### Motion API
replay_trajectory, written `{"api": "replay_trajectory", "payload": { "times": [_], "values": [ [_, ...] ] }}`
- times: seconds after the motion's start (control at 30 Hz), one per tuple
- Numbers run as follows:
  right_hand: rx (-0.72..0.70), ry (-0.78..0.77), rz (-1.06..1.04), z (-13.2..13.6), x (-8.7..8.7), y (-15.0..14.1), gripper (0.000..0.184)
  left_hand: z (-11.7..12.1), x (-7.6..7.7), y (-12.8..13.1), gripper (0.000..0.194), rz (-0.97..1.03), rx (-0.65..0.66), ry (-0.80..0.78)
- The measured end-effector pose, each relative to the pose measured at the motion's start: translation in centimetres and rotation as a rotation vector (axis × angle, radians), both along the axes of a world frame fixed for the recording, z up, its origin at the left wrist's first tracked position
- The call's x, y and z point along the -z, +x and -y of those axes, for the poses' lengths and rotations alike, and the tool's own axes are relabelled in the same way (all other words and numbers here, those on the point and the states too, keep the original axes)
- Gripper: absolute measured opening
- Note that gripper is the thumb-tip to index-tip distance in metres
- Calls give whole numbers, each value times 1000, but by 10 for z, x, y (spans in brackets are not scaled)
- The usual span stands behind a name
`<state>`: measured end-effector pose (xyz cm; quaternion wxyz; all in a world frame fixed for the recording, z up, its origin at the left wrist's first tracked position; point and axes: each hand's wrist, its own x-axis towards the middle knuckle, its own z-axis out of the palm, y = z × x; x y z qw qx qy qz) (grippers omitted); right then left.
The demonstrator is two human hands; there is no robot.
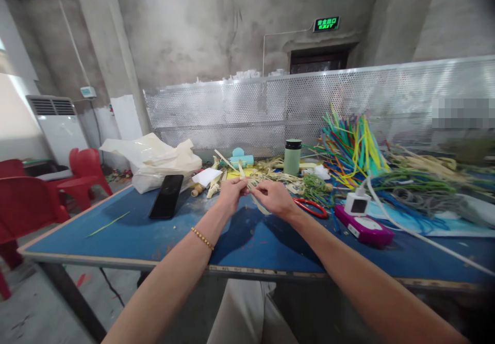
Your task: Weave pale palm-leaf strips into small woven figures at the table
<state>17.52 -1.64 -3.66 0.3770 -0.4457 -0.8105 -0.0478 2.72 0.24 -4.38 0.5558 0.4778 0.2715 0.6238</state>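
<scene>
At far left, red chairs [85, 173] are seen beside the blue table [127, 233]. A bag [164, 158] is set near its rear edge, with a phone [166, 197] placed just in front. At centre, a pale strip [251, 183] is held over the table by 2 hands, pinched in the closed fingers of the left hand [232, 194] and right hand [277, 198]. Farther right, an upright bottle [293, 159], coloured strands [358, 150] and a purple box [365, 228] are shown.
</scene>
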Motion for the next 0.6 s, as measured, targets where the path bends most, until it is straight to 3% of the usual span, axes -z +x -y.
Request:
{"api": "replay_trajectory", "payload": {
  "times": [0.3,0.6],
  "values": [
    [-23,-104,-88,-4,3,0,10,-2,-1,-3,21,-45,-76,-41],
    [-68,-175,-130,-1,-1,-1,11,0,-2,-3,25,-118,-125,-27]
  ]
}}
